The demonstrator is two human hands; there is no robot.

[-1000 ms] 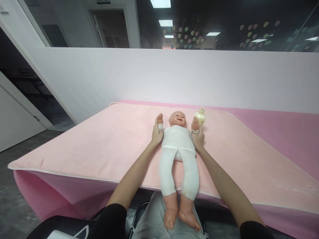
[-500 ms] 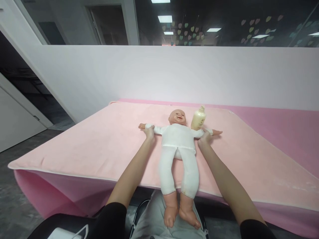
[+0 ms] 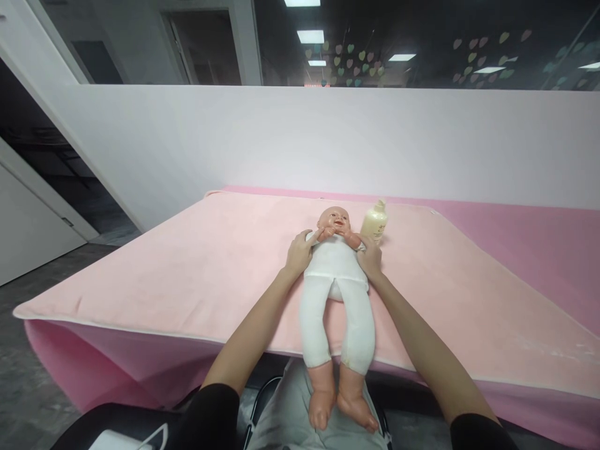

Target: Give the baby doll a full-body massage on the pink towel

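Observation:
A baby doll with a white cloth body lies on its back, its head toward the wall and its feet hanging past the near table edge above my lap. Both doll arms are folded in, so its hands meet on the upper chest under the chin. My left hand is closed around the doll's arm at the left of the picture. On the other side, my right hand grips the other arm near the wrist. Just behind my right hand stands a pale yellow pump bottle, its lower part covered by my fingers.
A pink padded cover lies over the table, with a white-edged front border. Behind it rises a white wall below a dark window. A white object with a cable sits at the bottom left.
My hands have come inward from the sides, bringing the doll's arms from spread wide to folded over its chest. The doll's body and the bottle have stayed in place.

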